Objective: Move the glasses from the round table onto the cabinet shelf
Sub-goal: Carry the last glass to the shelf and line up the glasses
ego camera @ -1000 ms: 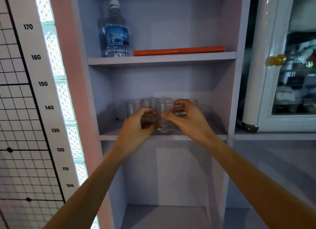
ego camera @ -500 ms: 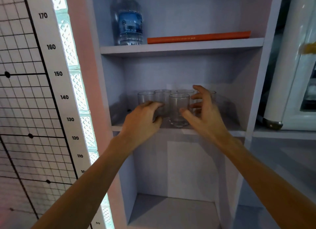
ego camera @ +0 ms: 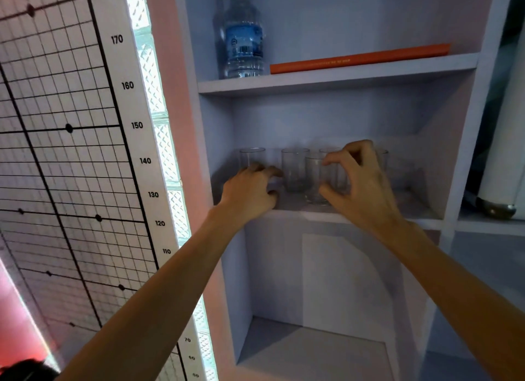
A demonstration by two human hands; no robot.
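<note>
Several clear glasses stand close together on the middle cabinet shelf (ego camera: 420, 221). One glass (ego camera: 252, 157) is at the far left, a second (ego camera: 295, 169) is beside it, and a front glass (ego camera: 314, 179) stands nearest the edge. More glasses are partly hidden behind my right hand (ego camera: 360, 181). That hand hovers just right of the front glass, fingers curled and apart, gripping nothing. My left hand (ego camera: 250, 191) sits low at the shelf's left end, in front of the far-left glass, fingers loosely spread. The round table is out of view.
On the shelf above stand a water bottle (ego camera: 243, 39) and a flat orange book (ego camera: 358, 58). A height chart (ego camera: 56, 125) and a glass-block strip (ego camera: 159, 119) fill the left. A white cabinet door (ego camera: 500, 153) stands right. The lower compartment (ego camera: 312, 349) is bare.
Both hands have let go of the front glass, which now stands on the shelf. My left hand has slid left and my right hand has drawn back slightly. The camera has moved closer.
</note>
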